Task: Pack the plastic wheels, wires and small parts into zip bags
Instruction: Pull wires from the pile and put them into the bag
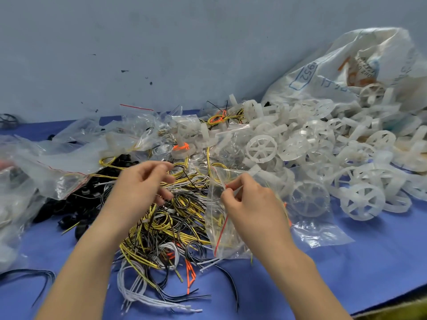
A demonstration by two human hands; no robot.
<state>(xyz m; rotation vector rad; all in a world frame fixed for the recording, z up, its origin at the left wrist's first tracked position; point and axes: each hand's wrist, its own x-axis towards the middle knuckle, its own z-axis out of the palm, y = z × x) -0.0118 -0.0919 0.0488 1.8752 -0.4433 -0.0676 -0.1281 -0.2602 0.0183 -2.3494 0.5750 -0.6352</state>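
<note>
Head view: the right hand's [249, 199] thumb and forefinger pinch the red zip edge of one clear plastic zip bag [225, 229]. The other fingers are curled beneath, and the forearm runs off toward five o'clock. The bag hangs crumpled from the pinch toward six o'clock, its lower end on the wires, with yellow strands showing through it.

The left hand [138, 188] has its fingers loosely bent and spread, thumb apart, gripping nothing that can be made out. It hovers at nine o'clock of the right hand, well apart from the bag.

Under both hands lies one tangled heap of yellow, black, white and orange wires [161, 229], too many to count. At two o'clock spreads a pile of translucent white spoked plastic wheels [323, 146], dozens at least, spilling from one large white woven sack [323, 72]. At nine o'clock are small black parts [69, 204] and a heap of clear zip bags [57, 158], all on a blue table cover [358, 273]
</note>
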